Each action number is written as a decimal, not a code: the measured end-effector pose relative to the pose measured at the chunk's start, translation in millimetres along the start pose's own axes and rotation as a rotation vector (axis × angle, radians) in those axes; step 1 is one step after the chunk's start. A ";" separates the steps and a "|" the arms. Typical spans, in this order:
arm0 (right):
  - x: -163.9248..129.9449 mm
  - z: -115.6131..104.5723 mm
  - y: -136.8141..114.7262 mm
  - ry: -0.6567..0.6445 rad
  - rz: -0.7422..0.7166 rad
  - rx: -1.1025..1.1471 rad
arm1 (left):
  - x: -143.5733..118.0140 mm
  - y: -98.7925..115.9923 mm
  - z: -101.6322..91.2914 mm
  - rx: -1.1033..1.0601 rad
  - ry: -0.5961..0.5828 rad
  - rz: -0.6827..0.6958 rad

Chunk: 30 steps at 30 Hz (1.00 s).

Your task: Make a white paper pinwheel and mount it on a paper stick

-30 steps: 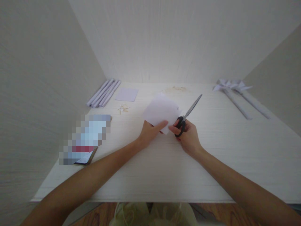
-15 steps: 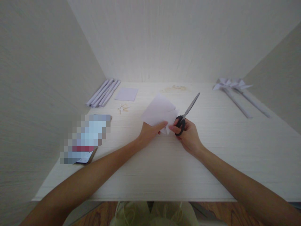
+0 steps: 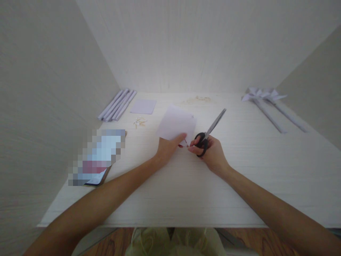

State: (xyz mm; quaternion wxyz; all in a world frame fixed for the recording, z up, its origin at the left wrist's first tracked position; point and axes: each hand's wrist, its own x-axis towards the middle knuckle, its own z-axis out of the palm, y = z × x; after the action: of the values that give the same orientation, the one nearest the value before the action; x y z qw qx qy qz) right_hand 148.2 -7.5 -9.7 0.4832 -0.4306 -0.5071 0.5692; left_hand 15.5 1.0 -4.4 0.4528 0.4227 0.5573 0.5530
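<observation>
A pale square sheet of paper (image 3: 177,122) is pinched at its near edge by my left hand (image 3: 170,146), thumb on top. A small mark shows near the sheet's far right corner. My right hand (image 3: 213,154) is closed round the black handles of a pair of scissors (image 3: 211,128), whose blades point up and away to the right and look closed. The thumb and fingertips of this hand are at the paper's near right corner; a thin reddish line, too small to name, shows there between the two hands.
Several rolled paper tubes (image 3: 117,105) lie at the back left, beside a small stack of square paper (image 3: 143,106) and scattered small sticks (image 3: 140,122). A phone (image 3: 97,177) rests at the left. Two paper pinwheels (image 3: 269,112) lie at the back right. Walls (image 3: 173,46) enclose the table.
The paper has turned and shifted slightly left with my left hand. My right fingertips have moved a little left to its near corner, and the scissors have tilted slightly.
</observation>
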 end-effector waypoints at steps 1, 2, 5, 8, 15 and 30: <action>-0.4 0.3 -0.5 -0.003 -0.005 -0.010 | -0.4 0.4 0.2 -0.001 -0.002 0.005; -0.8 0.6 -0.9 -0.002 -0.009 -0.019 | -0.9 1.1 0.4 -0.002 -0.006 0.007; -1.4 1.0 -1.5 0.014 -0.014 -0.049 | -2.9 4.5 0.9 0.009 -0.016 0.003; -1.2 0.8 -1.4 0.040 -0.021 -0.066 | -4.0 7.0 0.7 0.027 -0.024 -0.008; -1.3 1.9 -2.1 0.098 -0.023 -0.066 | -3.8 5.6 -0.7 0.020 -0.065 -0.007; 0.6 1.9 -2.0 0.120 -0.017 -0.061 | -5.4 4.6 0.4 0.013 -0.078 -0.032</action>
State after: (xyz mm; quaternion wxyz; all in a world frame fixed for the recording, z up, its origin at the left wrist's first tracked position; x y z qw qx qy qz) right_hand 146.5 -7.1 -7.4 0.5040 -0.4741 -0.4981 0.5226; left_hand 17.0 -4.1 0.5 0.4803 0.4380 0.5493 0.5252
